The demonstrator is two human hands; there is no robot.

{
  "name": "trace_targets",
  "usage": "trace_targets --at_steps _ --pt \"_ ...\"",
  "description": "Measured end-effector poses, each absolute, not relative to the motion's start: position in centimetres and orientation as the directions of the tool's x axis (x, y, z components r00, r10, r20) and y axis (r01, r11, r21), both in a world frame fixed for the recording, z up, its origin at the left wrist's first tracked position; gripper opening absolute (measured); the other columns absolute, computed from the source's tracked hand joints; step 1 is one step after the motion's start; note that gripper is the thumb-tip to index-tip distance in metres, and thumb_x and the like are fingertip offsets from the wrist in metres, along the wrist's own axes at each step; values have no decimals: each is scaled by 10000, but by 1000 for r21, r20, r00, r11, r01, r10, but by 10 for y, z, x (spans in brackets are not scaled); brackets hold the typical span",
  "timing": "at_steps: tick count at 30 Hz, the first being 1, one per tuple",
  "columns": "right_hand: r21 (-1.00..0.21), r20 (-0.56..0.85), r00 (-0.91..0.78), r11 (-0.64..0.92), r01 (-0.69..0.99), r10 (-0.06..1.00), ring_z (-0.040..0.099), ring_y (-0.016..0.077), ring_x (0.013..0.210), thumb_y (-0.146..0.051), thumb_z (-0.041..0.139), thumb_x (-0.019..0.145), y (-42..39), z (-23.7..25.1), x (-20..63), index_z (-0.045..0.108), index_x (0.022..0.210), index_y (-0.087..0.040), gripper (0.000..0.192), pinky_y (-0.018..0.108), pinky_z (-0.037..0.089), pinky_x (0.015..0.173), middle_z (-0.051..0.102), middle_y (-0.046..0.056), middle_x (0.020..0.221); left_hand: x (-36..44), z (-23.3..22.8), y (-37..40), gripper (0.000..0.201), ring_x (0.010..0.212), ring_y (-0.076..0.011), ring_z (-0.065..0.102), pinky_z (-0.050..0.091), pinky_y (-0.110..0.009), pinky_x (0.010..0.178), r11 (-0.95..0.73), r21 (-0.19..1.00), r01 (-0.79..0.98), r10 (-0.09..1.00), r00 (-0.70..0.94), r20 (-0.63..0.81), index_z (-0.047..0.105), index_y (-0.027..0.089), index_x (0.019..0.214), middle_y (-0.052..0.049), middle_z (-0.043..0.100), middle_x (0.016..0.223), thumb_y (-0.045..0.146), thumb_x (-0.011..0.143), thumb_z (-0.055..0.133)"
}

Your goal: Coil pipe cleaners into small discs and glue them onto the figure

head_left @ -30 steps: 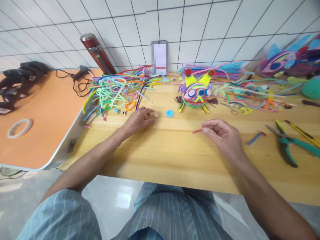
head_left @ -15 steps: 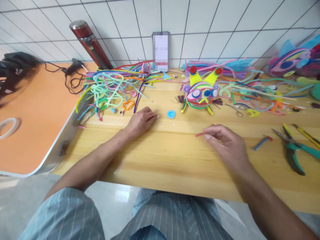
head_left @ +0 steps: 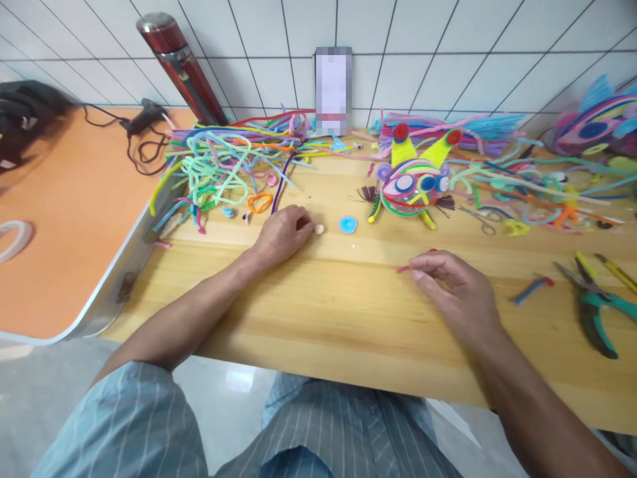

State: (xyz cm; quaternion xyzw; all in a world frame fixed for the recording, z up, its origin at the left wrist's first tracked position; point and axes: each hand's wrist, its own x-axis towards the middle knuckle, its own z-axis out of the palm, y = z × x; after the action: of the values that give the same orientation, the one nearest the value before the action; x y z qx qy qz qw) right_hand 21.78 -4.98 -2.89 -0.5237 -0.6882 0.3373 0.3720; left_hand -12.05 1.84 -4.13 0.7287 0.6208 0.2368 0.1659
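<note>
A short red pipe-cleaner piece (head_left: 404, 268) is pinched between the fingertips of the right hand (head_left: 455, 292), low over the wooden table (head_left: 348, 318) and in front of the pipe-cleaner figure (head_left: 414, 186). The left hand (head_left: 284, 232) is rested palm down on the table with its fingers loosely curled, its fingertips touching a small pale disc (head_left: 319, 229) that lies just beside a blue coil (head_left: 348, 224). A tangle of coloured pipe cleaners (head_left: 223, 169) is spread behind the left hand, and green-handled pliers (head_left: 594, 309) are seen well to the right.
</note>
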Motion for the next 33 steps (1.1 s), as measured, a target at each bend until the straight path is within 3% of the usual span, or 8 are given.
trace_targets --at_steps 3,7,12,18,25,33 --pt "-852 167 -175 232 469 970 731 218 858 -384 722 929 -50 -28 218 719 991 -280 121 374 573 797 765 37 966 -121 -41 14 130 743 -181 604 453 -307 701 -215 550 807 974 137 180 697 170 899 -60 696 867 240 906 588" --pt "-859 158 -178 224 461 971 728 216 864 -379 713 936 -51 -27 218 721 992 -275 119 369 569 790 763 44 972 -115 -40 5 232 798 -184 635 494 -304 740 -277 516 810 955 174 240 728 174 1041 -84 707 967 354 937 627" --pt "-850 176 -182 243 467 967 710 213 842 -351 702 933 -51 -22 214 728 965 -269 92 368 569 763 750 44 940 -105 -47 0 305 796 -193 651 501 -316 737 -322 430 844 938 221 268 787 194 915 -96 720 949 403 989 577" --pt "-841 263 -225 337 423 938 677 170 789 -264 666 936 -50 -22 211 707 933 -240 48 322 548 716 728 28 882 -106 -47 2 262 918 -217 698 530 -323 836 -292 488 823 947 179 265 800 248 989 -50 757 993 416 983 599" --pt "-836 292 -293 392 385 910 663 142 763 -234 629 951 -51 -22 214 672 954 -227 44 300 564 719 707 27 903 -104 -41 6 258 839 -194 696 531 -307 791 -106 499 860 988 36 147 798 293 1011 12 748 931 472 946 624" --pt "-807 327 -349 451 381 878 671 140 784 -229 612 972 -55 -25 211 671 979 -215 61 294 566 758 694 35 943 -102 -46 5 224 920 -207 712 553 -344 874 -138 550 824 980 35 194 793 337 957 43 771 987 479 939 621"
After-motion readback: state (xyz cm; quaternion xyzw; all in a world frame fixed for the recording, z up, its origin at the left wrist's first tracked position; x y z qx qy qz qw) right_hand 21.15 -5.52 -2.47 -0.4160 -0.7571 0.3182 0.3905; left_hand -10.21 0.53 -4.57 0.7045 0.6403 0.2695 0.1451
